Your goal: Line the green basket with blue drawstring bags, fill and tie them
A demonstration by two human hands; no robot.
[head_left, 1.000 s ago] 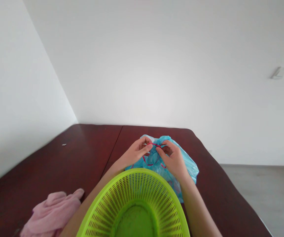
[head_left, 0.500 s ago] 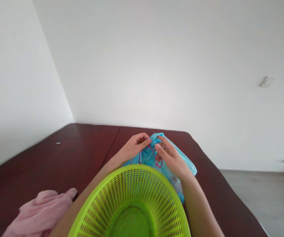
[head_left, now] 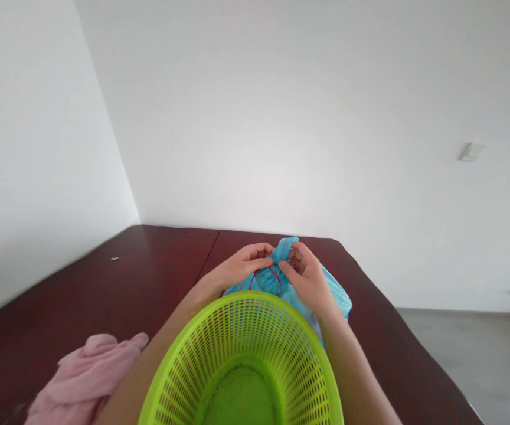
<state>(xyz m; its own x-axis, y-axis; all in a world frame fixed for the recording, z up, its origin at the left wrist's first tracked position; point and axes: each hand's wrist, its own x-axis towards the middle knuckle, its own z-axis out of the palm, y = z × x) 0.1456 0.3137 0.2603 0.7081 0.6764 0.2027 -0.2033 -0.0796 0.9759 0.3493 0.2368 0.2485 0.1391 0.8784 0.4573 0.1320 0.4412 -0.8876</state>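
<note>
A light blue plastic bag (head_left: 338, 298) lies on the dark red table, its gathered neck (head_left: 285, 247) sticking up between my two hands. My left hand (head_left: 247, 264) pinches the left side of that neck, thumb and fingers closed. From the right, my right hand (head_left: 309, 276) has its thumb and fingertips closed on the same gathered plastic. A thin red string (head_left: 278, 277) runs about the neck and hangs in a loop below the fingers. In front of both hands, an oval green plastic basket (head_left: 184, 378) hides the lower part of the bag.
A crumpled pink cloth (head_left: 87, 378) lies at the near left, beside my left forearm. Further back on the table (head_left: 157, 283) is a small pale scrap (head_left: 114, 258). White walls stand behind and to the left; grey floor (head_left: 471, 342) shows on the right.
My right hand's fingers have closed in on the bag's neck, which now points up more. The red loop that hung by the right fingers is out of sight. The view has shifted slightly.
</note>
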